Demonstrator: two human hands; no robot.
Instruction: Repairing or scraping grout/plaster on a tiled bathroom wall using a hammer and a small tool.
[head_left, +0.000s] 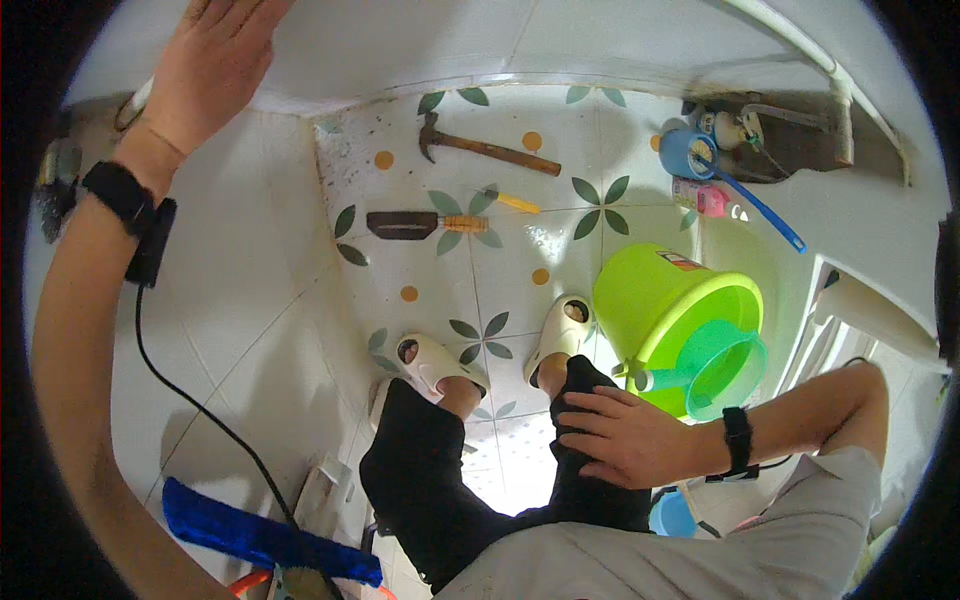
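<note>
My left hand [215, 50] is raised against the pale wall at the far left. Its fingers are stretched out and partly cut off by the upper edge. My right hand [630, 437] lies flat on the knee of my black trousers [445, 490], fingers spread and holding nothing. On the patterned tile floor ahead lie a claw hammer [495, 152] with a wooden handle, a small yellow-handled tool [515, 202] and a dark broad blade [402, 226] with a wooden handle.
A lime-green bucket [640, 295] stands right of my feet, a green dipper [722, 368] at its mouth. Behind it are a blue container [688, 152], a blue-handled brush [765, 212] and a pink pack [712, 202]. A blue fuzzy strip [270, 535] is lower left. White pipes [800, 40] run upper right.
</note>
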